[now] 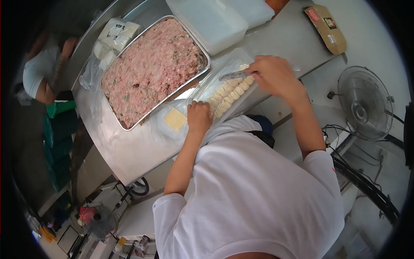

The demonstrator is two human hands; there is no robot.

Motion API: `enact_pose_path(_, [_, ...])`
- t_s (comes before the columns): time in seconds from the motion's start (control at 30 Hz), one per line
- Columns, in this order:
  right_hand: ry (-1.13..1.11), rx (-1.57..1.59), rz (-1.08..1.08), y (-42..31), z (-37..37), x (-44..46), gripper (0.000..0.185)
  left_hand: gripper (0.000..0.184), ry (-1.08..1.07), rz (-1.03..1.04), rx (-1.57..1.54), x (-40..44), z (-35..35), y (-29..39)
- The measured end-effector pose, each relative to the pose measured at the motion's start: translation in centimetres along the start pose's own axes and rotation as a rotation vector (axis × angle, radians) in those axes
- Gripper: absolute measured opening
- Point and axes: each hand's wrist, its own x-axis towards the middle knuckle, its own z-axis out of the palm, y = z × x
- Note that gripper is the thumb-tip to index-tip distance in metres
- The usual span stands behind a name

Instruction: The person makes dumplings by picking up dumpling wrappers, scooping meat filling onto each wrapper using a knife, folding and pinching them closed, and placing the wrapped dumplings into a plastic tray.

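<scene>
Rows of folded dumplings lie in a clear plastic tray near the table's front edge. My left hand is at the tray's near left end, fingers bent over its rim; what they grip is too small to tell. Over the tray's far right end, my right hand holds a flat metal spatula, its blade above the dumplings. Square yellow wrappers rest on plastic just left of my left hand. Behind them stands a large metal tray full of pink minced meat.
Wrapped white packs sit behind the meat tray. Translucent bins stand at the back, a cardboard piece at the back right. A fan is at right. Another person is beyond the table's left side, near green crates.
</scene>
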Motion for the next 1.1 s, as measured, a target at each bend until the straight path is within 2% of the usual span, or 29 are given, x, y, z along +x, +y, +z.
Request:
enact_pose_path(0.07, [0.013, 0.081, 0.122, 1.5, -1.1, -1.0, 0.02, 0.04, 0.042, -0.064, -0.26, 0.3, -0.5, 1.1])
enact_pose_path(0.1, [0.013, 0.081, 0.123, 2.4, -1.1, -1.5, 0.02, 0.04, 0.041, -0.064, -0.26, 0.5, 0.7, 1.2])
enact_pose_path(0.17, [0.056, 0.15, 0.152, 3.9, -0.4, -2.2, 0.019, 0.066, 0.182, 0.195, -0.553, 0.9, 4.1, 1.1])
enact_pose_path(0.2, [0.057, 0.147, 0.147, 4.3, 0.0, -2.6, 0.019, 0.066, 0.187, 0.193, -0.553, 0.9, 4.1, 1.2])
enact_pose_path(0.27, [0.053, 0.295, 0.198, 4.9, 0.7, -3.3, 0.021, 0.077, -0.141, 0.159, -0.209, 1.2, 3.2, 1.8])
enact_pose_path(0.33, [0.068, 0.349, 0.211, 5.2, 1.3, -3.8, 0.022, 0.076, -0.17, 0.091, -0.255, 1.9, 1.8, 2.6])
enact_pose_path(0.4, [0.076, 0.409, 0.21, 5.2, 1.8, -4.0, 0.022, 0.078, 0.18, 0.199, -0.309, 3.0, 1.4, 3.0])
enact_pose_path(0.43, [0.115, 0.448, 0.219, 5.1, 2.1, -4.1, 0.023, 0.078, 0.183, 0.187, -0.305, 3.8, 2.6, 2.8])
enact_pose_path(0.5, [0.142, 0.497, 0.207, 4.9, 3.1, -4.5, 0.024, 0.077, 0.078, 0.335, -0.439, 4.6, 5.6, 1.7])
enact_pose_path(0.53, [0.169, 0.502, 0.24, 5.1, 3.5, -4.5, 0.025, 0.077, 0.091, 0.315, -0.435, 4.2, 4.5, 1.8])
enact_pose_path(0.6, [0.187, 0.512, 0.263, 5.0, 3.9, -4.7, 0.026, 0.061, 0.288, 0.292, -0.507, 2.4, 2.4, 2.0])
enact_pose_path(0.63, [0.206, 0.57, 0.295, 5.0, 4.0, -4.8, 0.027, 0.061, 0.291, 0.282, -0.505, 1.6, 1.8, 1.3])
enact_pose_path(0.7, [0.223, 0.625, 0.326, 4.8, 4.2, -5.0, 0.028, 0.04, 0.472, 0.185, -0.589, -0.5, 0.7, -1.4])
enact_pose_path(0.77, [0.213, 0.611, 0.309, 4.8, 4.5, -5.0, 0.03, 0.027, 0.585, -0.104, -0.658, -3.0, 0.9, -3.9])
enact_pose_path(0.8, [0.211, 0.607, 0.302, 4.7, 4.7, -4.8, 0.03, 0.018, 0.71, -0.181, -0.535, -3.4, 2.1, -6.0])
enact_pose_path(0.83, [0.214, 0.623, 0.279, 4.5, 4.9, -4.7, 0.031, 0.013, 0.596, -0.347, -0.458, -4.4, 2.9, -7.6])
enact_pose_path(0.87, [0.214, 0.638, 0.255, 4.3, 4.9, -4.4, 0.031, 0.013, 0.603, -0.354, -0.461, -5.2, 3.6, -8.4])
enact_pose_path(0.93, [0.206, 0.64, 0.218, 3.6, 4.9, -3.6, 0.031, 0.015, 0.35, -0.443, -0.384, -6.1, 3.9, -8.9])
enact_pose_path(0.97, [0.202, 0.647, 0.194, 3.2, 4.8, -3.1, 0.031, 0.023, 0.329, -0.47, -0.373, -6.1, 4.2, -8.8])
enact_pose_path(1.1, [0.178, 0.633, 0.132, 1.4, 3.8, -1.6, 0.031, 0.024, 0.279, -0.465, -0.395, -5.7, 6.3, -10.0])
